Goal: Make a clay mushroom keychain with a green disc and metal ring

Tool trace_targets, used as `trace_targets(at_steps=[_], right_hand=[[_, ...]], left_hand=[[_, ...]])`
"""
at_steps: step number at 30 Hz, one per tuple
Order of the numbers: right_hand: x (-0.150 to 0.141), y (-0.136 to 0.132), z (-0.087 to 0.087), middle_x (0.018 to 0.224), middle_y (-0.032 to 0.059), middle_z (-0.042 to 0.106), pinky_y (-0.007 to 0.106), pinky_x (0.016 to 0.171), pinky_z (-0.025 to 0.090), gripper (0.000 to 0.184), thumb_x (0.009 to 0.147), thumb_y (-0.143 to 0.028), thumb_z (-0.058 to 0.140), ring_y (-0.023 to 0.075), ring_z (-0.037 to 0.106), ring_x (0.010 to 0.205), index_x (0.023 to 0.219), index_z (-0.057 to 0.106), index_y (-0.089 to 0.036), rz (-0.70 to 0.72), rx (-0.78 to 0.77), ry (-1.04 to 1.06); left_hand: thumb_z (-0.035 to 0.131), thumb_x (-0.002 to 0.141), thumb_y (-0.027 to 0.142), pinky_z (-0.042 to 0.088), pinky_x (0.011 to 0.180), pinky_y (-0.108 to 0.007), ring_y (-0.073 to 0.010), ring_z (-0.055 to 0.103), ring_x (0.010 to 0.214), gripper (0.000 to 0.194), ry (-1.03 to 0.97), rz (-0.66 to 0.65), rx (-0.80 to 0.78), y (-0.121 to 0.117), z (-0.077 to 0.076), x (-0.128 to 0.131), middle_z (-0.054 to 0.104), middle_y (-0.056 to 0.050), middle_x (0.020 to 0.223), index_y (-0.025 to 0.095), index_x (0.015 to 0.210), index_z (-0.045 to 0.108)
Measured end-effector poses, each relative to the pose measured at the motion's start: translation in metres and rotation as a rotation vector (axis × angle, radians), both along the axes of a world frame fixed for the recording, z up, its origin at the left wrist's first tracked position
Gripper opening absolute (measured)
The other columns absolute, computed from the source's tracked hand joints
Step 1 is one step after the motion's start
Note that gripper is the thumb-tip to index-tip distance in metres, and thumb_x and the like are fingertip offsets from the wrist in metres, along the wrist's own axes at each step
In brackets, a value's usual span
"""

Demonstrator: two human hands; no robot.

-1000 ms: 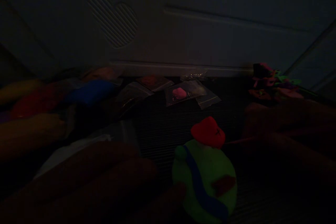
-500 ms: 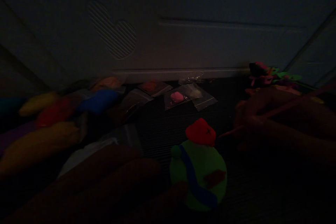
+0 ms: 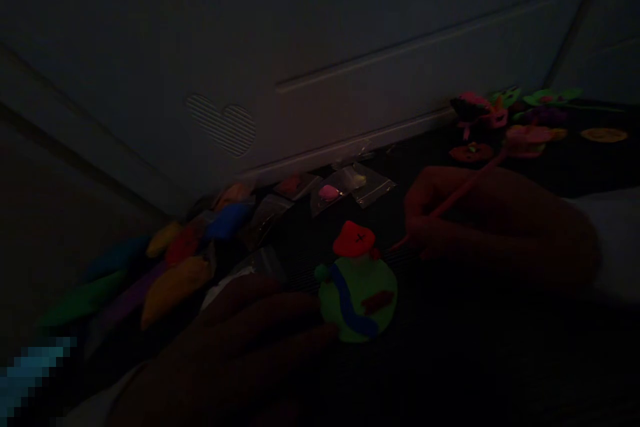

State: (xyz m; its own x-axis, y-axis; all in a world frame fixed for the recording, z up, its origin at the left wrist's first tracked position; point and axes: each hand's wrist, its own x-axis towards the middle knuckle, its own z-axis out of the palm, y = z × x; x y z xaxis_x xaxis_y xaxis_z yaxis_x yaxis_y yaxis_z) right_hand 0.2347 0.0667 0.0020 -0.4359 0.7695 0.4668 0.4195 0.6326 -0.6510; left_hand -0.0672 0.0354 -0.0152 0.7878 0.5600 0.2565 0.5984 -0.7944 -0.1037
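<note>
The scene is very dark. A green clay ball figure [image 3: 357, 303] with a blue stripe, a small red patch and a red cap [image 3: 354, 240] sits on a dark ribbed surface. My left hand [image 3: 240, 340] lies at its left side, fingertips touching the ball's edge. My right hand [image 3: 480, 227] is closed in a pinch on a thin pink stick [image 3: 450, 200], whose tip points at the red cap from the right.
Small clear bags with bits of clay [image 3: 345, 185] lie behind the figure. Coloured clay lumps [image 3: 190, 253] in blue, red, yellow and orange lie at the left. Finished clay pieces [image 3: 500, 120] rest at the back right, by a pale panelled door [image 3: 350, 67].
The view has pulled back and tilted, so the figure looks smaller. My right hand has moved left with the stick, closer to the red cap. My left hand stays by the ball.
</note>
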Motion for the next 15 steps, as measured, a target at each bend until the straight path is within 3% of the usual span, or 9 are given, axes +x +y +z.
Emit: trace_targets(at_steps=[15], right_hand=[[-0.0031,-0.0048,-0.0009,0.059,-0.0069,0.056,0.019,0.05,0.04,0.007,0.082,-0.024,0.053,0.0047,0.051,0.049,0.078,0.055,-0.02,0.074,0.045,-0.066]], left_hand=[[0.036,0.082,0.05,0.024,0.101,-0.036,-0.0242,0.036,0.121,0.042,0.004,0.028,0.009,-0.0039,-0.0008,-0.0015,0.049,0.014,0.126,0.046,0.123,0.043]])
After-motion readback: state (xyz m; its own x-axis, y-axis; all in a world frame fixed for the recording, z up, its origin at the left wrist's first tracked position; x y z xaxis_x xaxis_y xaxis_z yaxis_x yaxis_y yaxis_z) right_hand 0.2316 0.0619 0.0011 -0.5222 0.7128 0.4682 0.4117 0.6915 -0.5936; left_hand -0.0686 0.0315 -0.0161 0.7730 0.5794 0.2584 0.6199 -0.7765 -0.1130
